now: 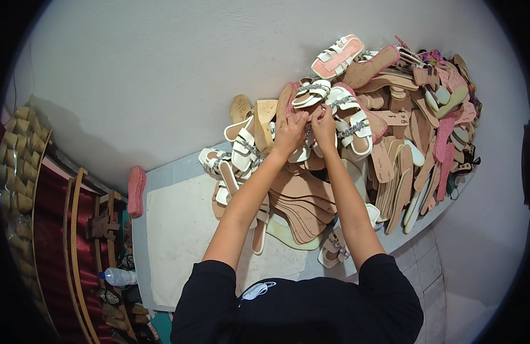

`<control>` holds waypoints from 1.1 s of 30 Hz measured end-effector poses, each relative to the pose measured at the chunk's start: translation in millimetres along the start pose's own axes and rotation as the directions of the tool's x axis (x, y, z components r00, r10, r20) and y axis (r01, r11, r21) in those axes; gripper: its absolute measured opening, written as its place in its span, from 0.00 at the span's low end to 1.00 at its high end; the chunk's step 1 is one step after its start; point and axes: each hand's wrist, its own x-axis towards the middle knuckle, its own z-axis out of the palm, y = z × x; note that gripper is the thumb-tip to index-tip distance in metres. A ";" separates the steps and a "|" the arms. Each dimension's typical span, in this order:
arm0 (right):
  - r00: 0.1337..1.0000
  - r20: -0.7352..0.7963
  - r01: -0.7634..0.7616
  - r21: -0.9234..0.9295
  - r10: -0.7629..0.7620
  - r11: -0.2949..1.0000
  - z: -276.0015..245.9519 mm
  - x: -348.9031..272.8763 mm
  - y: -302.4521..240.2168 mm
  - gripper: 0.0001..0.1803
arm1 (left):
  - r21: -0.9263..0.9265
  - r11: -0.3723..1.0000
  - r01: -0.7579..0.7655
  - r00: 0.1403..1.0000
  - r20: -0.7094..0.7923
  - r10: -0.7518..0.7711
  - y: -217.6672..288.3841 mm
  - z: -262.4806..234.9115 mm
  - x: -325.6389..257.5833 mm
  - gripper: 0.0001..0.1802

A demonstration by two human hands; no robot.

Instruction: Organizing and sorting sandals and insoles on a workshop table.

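Note:
Both my arms reach across the table to the middle of a heap of sandals and soles. My left hand (292, 129) is closed, knuckles up. Close beside it, my right hand (324, 125) has its fingers pinched together. Whatever lies between the fingers is too small and covered to make out. Just beyond them rests a white sandal (311, 93) with a silver jewelled strap. Right of my right hand is another white jewelled sandal (359, 140). More white sandals (242, 152) lie left of my left hand, beside a pale wooden block (265, 117).
Tan insoles (302, 203) lie fanned below my wrists. A big pile of loose soles (414, 132) covers the right side. A pink sole stack (137, 191) stands at the table's (179, 229) left edge. A water bottle (120, 277) and wooden rack (75, 229) are further left.

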 end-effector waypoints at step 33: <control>0.897 0.441 -0.390 0.757 0.031 0.525 17.2 -23.6 -19.2 0.30 | -0.174 0.973 0.154 0.988 0.054 -0.146 -27.7 -62.7 7.8 0.31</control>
